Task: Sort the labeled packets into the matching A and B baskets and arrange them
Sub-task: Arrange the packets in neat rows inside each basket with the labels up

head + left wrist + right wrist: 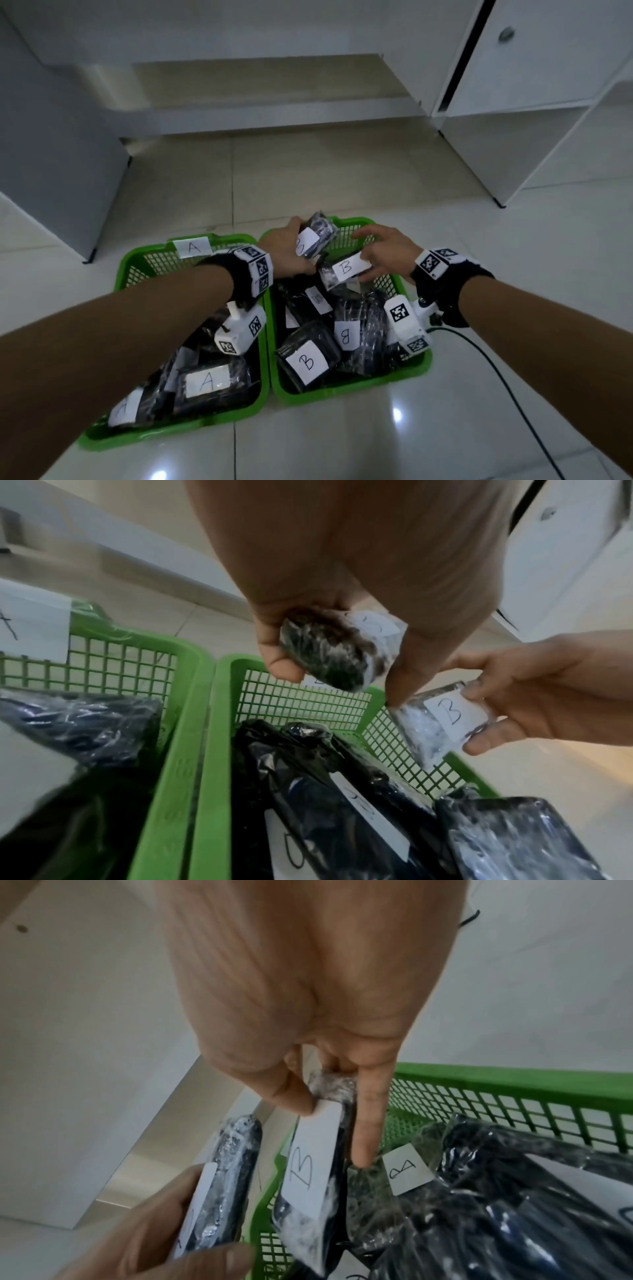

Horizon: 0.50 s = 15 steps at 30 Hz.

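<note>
In R wrist: thumb (301,1096) pins B packet (308,1167).

Head cam is looking steeply down from above at both green baskets (191,419) on the floor, forearms in frame. Wrist cams are sitting close under each palm, pointing along the fingers. All three are sharing the B basket (219,723) far end and the two held packets.
</note>
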Motion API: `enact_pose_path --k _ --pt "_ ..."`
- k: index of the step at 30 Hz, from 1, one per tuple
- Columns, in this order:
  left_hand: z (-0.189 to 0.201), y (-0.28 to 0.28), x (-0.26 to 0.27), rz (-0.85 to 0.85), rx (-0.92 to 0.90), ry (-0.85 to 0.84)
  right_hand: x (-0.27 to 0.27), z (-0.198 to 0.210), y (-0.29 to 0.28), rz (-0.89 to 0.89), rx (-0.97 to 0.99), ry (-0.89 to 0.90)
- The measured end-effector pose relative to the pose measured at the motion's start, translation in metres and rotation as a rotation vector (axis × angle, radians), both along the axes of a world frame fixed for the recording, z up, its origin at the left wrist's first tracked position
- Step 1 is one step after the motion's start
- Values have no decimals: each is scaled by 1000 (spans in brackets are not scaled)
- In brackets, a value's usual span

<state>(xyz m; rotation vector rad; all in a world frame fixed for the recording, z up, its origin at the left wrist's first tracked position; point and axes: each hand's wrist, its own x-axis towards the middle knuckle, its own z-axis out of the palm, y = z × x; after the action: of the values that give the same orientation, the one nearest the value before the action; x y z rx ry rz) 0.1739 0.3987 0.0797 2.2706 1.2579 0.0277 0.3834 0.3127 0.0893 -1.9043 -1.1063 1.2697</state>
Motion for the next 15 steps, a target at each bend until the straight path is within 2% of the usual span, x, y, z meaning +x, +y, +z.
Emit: enact_pose_path --k 3,6,7,12,15 --pt "-4 4 -3 70 -29 25 2 -4 5 -22 -40 88" --pt "-10 10 -10 180 -48 -70 7 -7 11 -108 -65 245" --pt "-12 11 -13 212 -43 -103 9 -10 14 -123 -52 248" --pt "-27 21 -26 270 -84 -71 21 -34 35 -94 68 -50" --pt "-28 26 -30 348 -127 -127 22 -32 46 4 46 -47"
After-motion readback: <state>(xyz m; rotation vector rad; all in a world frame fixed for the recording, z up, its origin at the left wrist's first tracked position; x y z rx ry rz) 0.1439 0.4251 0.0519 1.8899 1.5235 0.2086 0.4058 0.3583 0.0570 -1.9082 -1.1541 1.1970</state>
